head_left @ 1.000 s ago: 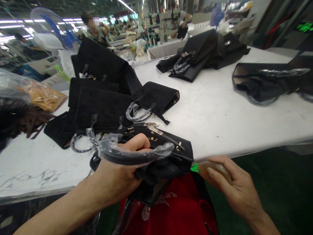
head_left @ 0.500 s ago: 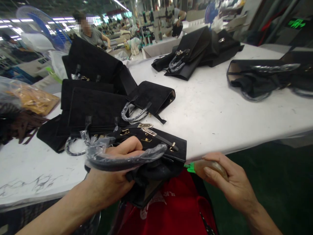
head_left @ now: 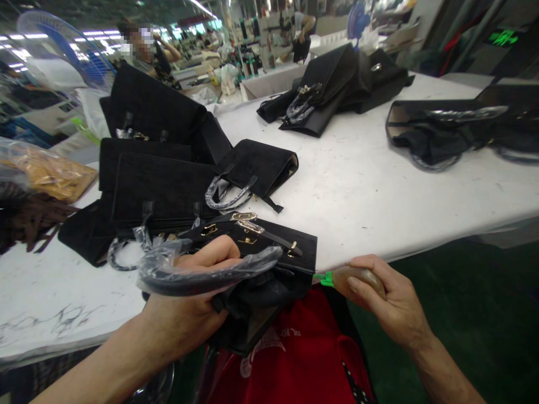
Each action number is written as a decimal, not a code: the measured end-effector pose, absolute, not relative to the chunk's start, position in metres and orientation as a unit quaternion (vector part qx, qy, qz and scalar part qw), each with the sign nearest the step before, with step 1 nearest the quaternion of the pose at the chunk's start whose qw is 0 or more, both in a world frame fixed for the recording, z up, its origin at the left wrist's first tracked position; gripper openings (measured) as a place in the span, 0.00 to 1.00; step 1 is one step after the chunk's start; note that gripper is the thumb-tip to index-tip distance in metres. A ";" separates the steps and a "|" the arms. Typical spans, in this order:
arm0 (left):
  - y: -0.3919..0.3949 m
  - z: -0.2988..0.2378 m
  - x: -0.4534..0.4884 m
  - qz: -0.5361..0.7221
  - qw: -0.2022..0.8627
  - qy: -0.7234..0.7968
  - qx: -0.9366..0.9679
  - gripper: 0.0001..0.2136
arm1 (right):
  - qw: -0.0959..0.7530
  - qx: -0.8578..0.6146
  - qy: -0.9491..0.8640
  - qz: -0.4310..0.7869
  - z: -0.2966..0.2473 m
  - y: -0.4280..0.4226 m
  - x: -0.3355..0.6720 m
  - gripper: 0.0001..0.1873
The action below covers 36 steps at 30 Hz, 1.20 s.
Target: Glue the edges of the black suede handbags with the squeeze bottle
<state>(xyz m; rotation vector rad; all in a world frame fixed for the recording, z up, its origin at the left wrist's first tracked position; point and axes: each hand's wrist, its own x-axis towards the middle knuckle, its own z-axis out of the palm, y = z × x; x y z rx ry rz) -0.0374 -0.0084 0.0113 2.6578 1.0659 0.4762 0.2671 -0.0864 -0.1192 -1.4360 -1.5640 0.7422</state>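
Black bag [head_left: 290, 231] at the table's [head_left: 357, 196] near edge — likely light and soft-sided, best held by its firmer top, since the wrapped handle [head_left: 210, 279] may slip. Gold clasps [head_left: 293, 248] mark its front. Left hand [head_left: 183, 314] grips it, fingers curled, partly hidden — right hand's [head_left: 391, 303] wrap a tool [head_left: 357, 280], green tip [head_left: 327, 279] at the bag's corner.

Factory floor, prob. a bag-mfg wkshp. Clues: many blk handbags [head_left: 261, 163] w/ plastic-wrapped handles [head_left: 211, 196] on lg white tabletop [head_left: 345, 196]; apparent thread cones [head_left: 255, 28] behind; ceiling strip lights [head_left: 202, 8]; lg blue fan [head_left: 90, 59]; another person [head_left: 146, 58] in bkgd; bagged tan pcs [head_left: 54, 174] at L; lit green sign [head_left: 504, 37] at R.
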 end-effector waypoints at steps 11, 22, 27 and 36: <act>-0.009 0.015 -0.037 0.158 0.122 0.370 0.907 0.06 | 0.419 -0.516 -0.694 0.274 -0.113 -0.084 0.269 0.10; -0.008 0.012 -0.038 0.150 0.121 0.361 0.912 0.07 | 0.428 -0.553 -0.671 0.246 -0.117 -0.083 0.273 0.08; -0.008 0.017 -0.034 0.151 0.121 0.364 0.911 0.07 | 0.431 -0.551 -0.677 0.231 -0.116 -0.082 0.272 0.08; -0.008 0.014 -0.032 0.132 0.094 0.372 0.914 0.06 | 0.434 -0.574 -0.633 0.285 -0.104 -0.089 0.271 0.07</act>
